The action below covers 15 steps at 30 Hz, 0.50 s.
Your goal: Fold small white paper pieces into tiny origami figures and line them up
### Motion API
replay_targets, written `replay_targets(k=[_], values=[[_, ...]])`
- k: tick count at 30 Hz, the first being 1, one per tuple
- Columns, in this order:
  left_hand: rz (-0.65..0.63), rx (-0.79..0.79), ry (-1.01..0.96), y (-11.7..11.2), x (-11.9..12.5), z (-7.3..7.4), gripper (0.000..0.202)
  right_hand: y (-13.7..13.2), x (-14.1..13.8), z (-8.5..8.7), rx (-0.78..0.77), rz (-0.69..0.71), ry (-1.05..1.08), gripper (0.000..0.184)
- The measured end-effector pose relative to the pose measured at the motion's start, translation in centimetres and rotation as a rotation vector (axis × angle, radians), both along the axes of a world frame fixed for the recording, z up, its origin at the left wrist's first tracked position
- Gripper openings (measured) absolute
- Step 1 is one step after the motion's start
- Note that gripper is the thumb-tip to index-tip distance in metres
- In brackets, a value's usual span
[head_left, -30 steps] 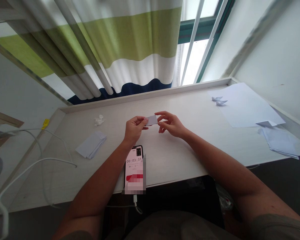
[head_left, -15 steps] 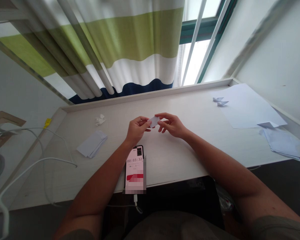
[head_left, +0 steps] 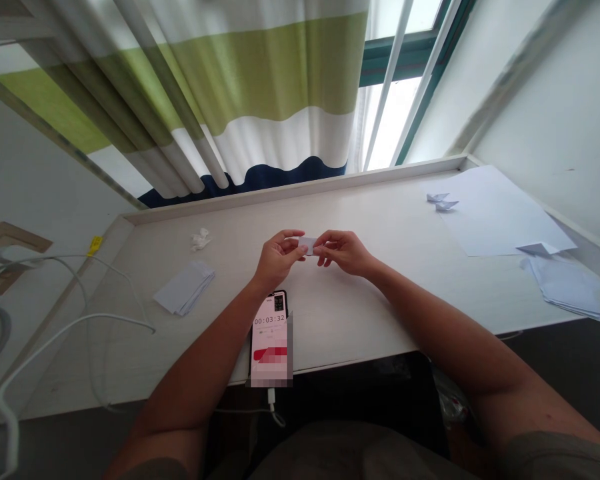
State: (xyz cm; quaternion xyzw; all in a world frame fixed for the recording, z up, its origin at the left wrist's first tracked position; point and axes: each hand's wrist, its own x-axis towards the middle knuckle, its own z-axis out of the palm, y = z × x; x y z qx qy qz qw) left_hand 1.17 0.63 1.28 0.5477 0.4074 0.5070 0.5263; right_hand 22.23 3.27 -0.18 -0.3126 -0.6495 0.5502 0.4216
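Note:
A small folded piece of white paper [head_left: 307, 245] is held between both hands above the middle of the desk. My left hand [head_left: 279, 257] pinches its left side, thumb in front and fingers behind. On the right side, my right hand [head_left: 344, 252] grips it between thumb and fingertips, which cover part of that edge. Just below my left wrist lies a phone [head_left: 269, 337] showing a timer.
Folded sheets [head_left: 185, 287] and a crumpled tissue [head_left: 200, 239] lie left on the desk [head_left: 350, 320]. At the right are two small folded paper shapes [head_left: 446, 205], a large white sheet [head_left: 500, 213] and a paper stack [head_left: 565, 287]. White cables [head_left: 75, 323] cross the left side.
The right fingers have closed in over the right part of the folded paper, and less of it shows. The left thumb has shifted slightly right along it.

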Motion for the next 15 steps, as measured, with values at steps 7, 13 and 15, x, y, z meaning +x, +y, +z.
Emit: replay_targets(k=[7,13,15], values=[[-0.044,-0.04,-0.016,-0.19,-0.04,0.27,0.046,0.1,-0.01,-0.22,-0.023,0.003,0.019,0.054],[-0.053,-0.049,-0.02,-0.16,-0.13,0.33,0.048,0.03,0.0,-0.08,-0.01,0.01,0.047,0.052],[-0.057,-0.049,-0.003,-0.22,-0.15,0.44,0.047,0.01,0.05,0.04,-0.009,0.003,0.041,0.051]])
